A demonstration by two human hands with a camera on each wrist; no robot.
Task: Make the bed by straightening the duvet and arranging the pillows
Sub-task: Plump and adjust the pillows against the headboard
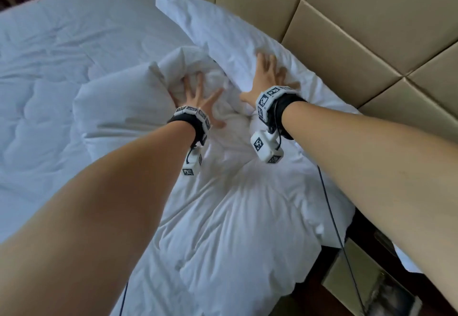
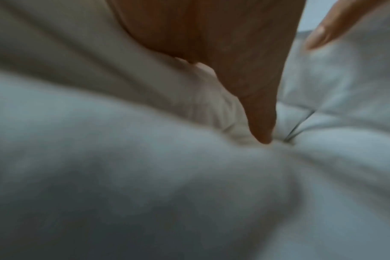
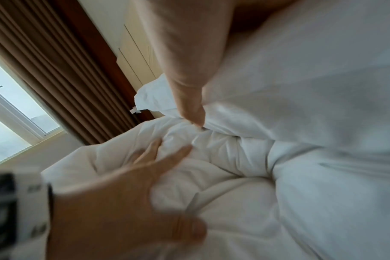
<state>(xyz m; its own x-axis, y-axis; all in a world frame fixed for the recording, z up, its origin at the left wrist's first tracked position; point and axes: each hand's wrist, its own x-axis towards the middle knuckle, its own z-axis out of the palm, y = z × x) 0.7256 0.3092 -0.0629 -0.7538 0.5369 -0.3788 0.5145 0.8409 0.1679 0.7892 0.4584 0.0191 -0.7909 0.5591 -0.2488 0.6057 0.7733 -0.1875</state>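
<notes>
A white duvet (image 1: 223, 216) lies rumpled across the near part of the bed, bunched into a heap at its upper edge. My left hand (image 1: 195, 92) presses flat on that heap with fingers spread; the left wrist view shows its thumb (image 2: 261, 123) dug into a fold. A white pillow (image 1: 223, 33) lies along the headboard. My right hand (image 1: 267, 75) rests on the pillow's lower part, fingers spread and straight. In the right wrist view the right thumb (image 3: 189, 105) touches the seam where the pillow (image 3: 301, 70) meets the duvet (image 3: 234, 176), with the left hand (image 3: 122, 193) in the foreground.
A beige padded headboard (image 1: 347, 30) runs along the right. The bare white sheet (image 1: 62, 68) covers the left of the bed. A dark wooden bedside unit (image 1: 359, 278) stands at the lower right. Brown curtains (image 3: 44, 70) and a window (image 3: 11, 114) lie beyond the bed.
</notes>
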